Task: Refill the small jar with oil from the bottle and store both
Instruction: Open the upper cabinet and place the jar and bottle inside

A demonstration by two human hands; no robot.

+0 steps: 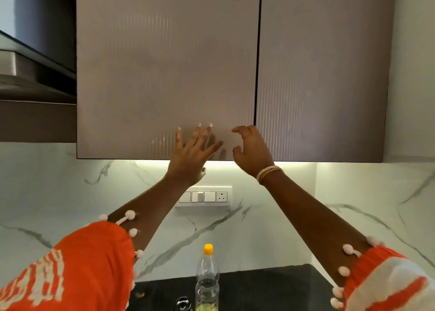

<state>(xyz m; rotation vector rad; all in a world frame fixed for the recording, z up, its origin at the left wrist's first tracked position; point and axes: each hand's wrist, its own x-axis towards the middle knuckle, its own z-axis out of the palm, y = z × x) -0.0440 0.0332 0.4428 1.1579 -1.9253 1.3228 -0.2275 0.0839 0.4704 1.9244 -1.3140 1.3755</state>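
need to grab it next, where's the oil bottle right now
The bottle stands on the dark counter at bottom centre of the head view, below the switch panel.

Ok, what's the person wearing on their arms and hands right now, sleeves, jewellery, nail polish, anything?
Both arms wear loose orange sleeves with white print, edged with pale pink pom-poms, leaving the forearms bare. The right wrist carries a stack of thin bangles, white and gold-orange. The left hand shows pale pink polish on its nails; the right hand shows no nails in this view. No rings or gloves are visible.
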